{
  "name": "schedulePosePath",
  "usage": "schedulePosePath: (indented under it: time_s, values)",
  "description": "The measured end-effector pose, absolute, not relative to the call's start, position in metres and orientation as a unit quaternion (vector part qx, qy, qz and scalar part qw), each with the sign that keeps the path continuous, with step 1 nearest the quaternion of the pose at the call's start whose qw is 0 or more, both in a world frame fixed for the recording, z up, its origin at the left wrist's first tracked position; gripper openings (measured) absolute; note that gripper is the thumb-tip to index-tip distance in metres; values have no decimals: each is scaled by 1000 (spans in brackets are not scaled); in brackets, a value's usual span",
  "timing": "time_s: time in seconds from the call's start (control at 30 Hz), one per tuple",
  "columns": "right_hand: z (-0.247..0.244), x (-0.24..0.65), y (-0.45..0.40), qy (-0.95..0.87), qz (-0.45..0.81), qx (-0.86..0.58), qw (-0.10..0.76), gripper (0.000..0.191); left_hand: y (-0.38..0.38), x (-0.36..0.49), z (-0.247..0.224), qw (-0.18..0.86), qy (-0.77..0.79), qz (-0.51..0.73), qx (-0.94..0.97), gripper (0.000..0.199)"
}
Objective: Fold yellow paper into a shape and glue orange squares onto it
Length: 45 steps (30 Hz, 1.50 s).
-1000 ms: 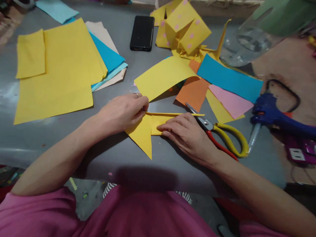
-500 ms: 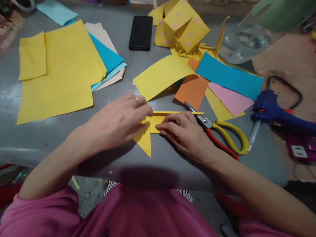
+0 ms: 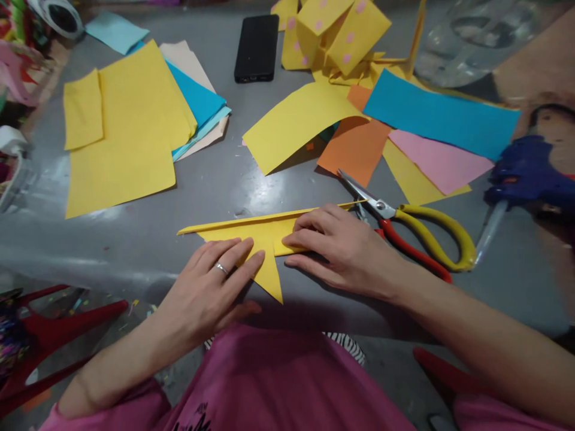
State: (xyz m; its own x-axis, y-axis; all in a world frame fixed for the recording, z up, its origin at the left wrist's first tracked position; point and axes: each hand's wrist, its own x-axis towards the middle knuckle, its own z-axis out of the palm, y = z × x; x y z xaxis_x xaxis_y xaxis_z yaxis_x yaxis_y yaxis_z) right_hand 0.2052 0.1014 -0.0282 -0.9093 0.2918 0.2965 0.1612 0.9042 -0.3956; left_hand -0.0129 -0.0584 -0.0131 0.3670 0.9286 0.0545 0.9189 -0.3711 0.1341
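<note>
A folded yellow paper [image 3: 258,232] lies near the table's front edge, with a long narrow fold along its far side and a pointed flap towards me. My left hand [image 3: 222,272] rests on its left part, fingers stretched flat, thumb apart, a ring on one finger. On the right part, my right hand [image 3: 344,248] is closed with curled fingertips gripping the paper's near edge; the fingers hide some of it. Just beyond that hand lie scissors [image 3: 381,208] with one yellow and one red handle. Their blades are partly spread and touch or pass the strip's right tip.
Stacked yellow sheets [image 3: 121,161] lie at left, over blue and pale ones. A black phone [image 3: 257,48], a dotted yellow paper piece [image 3: 345,42] and a clear container [image 3: 476,42] stand farther back. Loose blue [image 3: 440,117] and orange paper [image 3: 353,149] lie near a blue glue gun [image 3: 525,167].
My left hand has moved down and left and now lies flat on the paper, uncovering the long fold's left end. My right hand stays on the right part. The view has shifted slightly.
</note>
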Motion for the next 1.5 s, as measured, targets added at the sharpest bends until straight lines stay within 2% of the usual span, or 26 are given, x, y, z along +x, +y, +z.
schedulePosePath:
  time_s: [0.13,0.27,0.37,0.5,0.63,0.77,0.93,1.07,1.33,1.5]
  values:
    - [-27,206,99,-960,194,-113,166,29,-67,3,-23,-23,587,102,803,48]
    - [-28,206,99,-961,194,-104,169,28,-65,11,-27,-82,564,165,805,26]
    - [-30,206,100,-961,192,-100,174,27,-60,13,-23,-58,572,219,789,16]
    - [-30,207,101,-960,191,-102,177,24,-52,16,-18,8,661,213,719,19]
    - [-30,206,102,-960,191,-103,175,23,-44,19,-17,27,729,203,654,33]
    - [-30,206,101,-961,186,-103,179,22,-43,19,-17,16,702,170,691,18]
    - [-31,205,101,-960,181,-102,185,23,-46,15,-19,-17,647,179,741,19]
    - [-30,205,101,-961,184,-105,177,24,-45,16,-24,-38,665,179,724,26]
    - [-30,205,102,-961,187,-104,174,24,-35,14,-22,32,683,173,709,16]
    - [-30,204,103,-964,175,-100,176,26,-32,14,-28,-8,692,197,694,20]
